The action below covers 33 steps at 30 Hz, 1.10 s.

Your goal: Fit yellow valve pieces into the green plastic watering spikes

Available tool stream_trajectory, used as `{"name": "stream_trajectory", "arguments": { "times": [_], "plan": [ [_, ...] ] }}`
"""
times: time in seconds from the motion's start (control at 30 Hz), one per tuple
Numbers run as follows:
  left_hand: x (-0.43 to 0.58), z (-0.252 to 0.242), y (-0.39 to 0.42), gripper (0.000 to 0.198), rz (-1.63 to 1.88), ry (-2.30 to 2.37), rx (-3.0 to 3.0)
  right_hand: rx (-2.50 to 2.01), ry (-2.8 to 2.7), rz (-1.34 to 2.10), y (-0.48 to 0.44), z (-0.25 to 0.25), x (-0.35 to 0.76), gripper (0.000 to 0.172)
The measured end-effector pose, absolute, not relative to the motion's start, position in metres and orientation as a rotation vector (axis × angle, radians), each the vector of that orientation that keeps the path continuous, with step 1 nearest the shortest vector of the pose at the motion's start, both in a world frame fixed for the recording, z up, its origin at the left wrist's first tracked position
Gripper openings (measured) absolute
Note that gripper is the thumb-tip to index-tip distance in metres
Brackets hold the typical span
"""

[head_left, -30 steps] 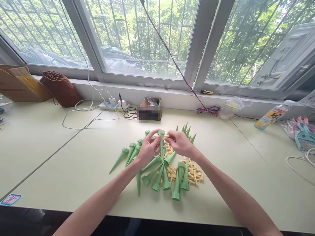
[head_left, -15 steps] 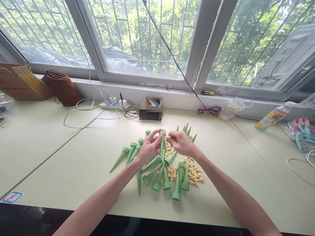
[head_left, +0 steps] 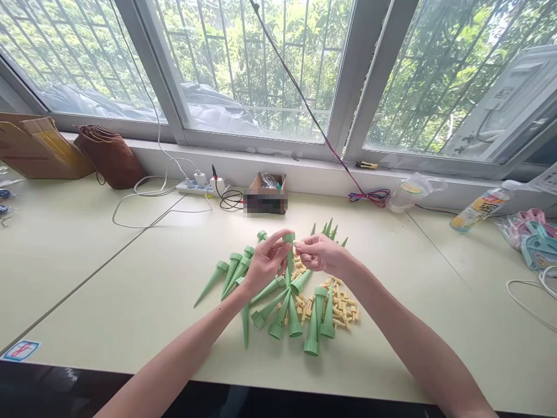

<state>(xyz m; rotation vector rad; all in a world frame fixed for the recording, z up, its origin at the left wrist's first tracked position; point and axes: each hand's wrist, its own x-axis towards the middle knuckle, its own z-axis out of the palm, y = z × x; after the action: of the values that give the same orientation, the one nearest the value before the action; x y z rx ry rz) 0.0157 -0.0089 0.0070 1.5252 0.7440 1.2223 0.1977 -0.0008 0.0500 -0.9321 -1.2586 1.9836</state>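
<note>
Above the pile, my left hand (head_left: 265, 262) is closed around a green plant watering spike (head_left: 289, 238), its ribbed cap up and its point down. Opposite it, my right hand (head_left: 322, 255) pinches a small yellow plastic piece (head_left: 296, 245) against the side of the spike, just below the cap. Fingers partly cover that piece, so whether it sits in the spike cannot be seen. Several capped green spikes (head_left: 235, 270) lie to the left. Uncapped green cones (head_left: 311, 339) lie in front, among a heap of yellow T-shaped pieces (head_left: 343, 307).
Along the windowsill stand a cardboard box (head_left: 43, 148), a brown drawstring bag (head_left: 111, 157), a power strip (head_left: 191, 186) with cables and a small open box (head_left: 265, 197). At the right are a plastic cup (head_left: 407, 194), a bottle (head_left: 481, 208) and pink and turquoise plastic items (head_left: 539, 241).
My right hand has shifted slightly left and turned, bringing the yellow piece against the spike. The spike in my left hand has barely moved.
</note>
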Motion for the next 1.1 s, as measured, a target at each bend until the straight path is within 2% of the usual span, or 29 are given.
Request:
{"name": "stream_trajectory", "arguments": {
  "times": [0.13,0.33,0.47,0.57,0.73,0.9,1.1],
  "plan": [
    [0.016,0.006,-0.008,0.035,1.258,0.758,1.537,-0.882,-1.212,2.023,-0.001,0.049,0.197,0.039],
    [0.017,0.006,-0.008,0.04,1.223,0.737,1.428,-0.914,-1.448,1.808,0.0,0.04,0.196,0.041],
    [0.017,0.009,-0.008,0.047,1.121,0.726,1.2,-1.049,-1.71,1.499,-0.002,0.041,0.195,0.036],
    [0.016,0.009,-0.005,0.053,1.017,0.693,1.006,-1.133,-1.948,1.137,-0.003,0.043,0.195,0.033],
    [0.013,0.006,-0.001,0.051,0.956,0.683,0.867,-1.092,-2.173,0.69,-0.001,0.043,0.196,0.033],
    [0.013,0.006,-0.001,0.049,0.95,0.697,0.875,-1.101,-2.178,0.681,0.0,0.042,0.196,0.033],
    [0.013,0.006,-0.002,0.055,0.962,0.689,0.997,-1.213,-2.09,0.898,-0.002,0.045,0.197,0.032]
  ]
}}
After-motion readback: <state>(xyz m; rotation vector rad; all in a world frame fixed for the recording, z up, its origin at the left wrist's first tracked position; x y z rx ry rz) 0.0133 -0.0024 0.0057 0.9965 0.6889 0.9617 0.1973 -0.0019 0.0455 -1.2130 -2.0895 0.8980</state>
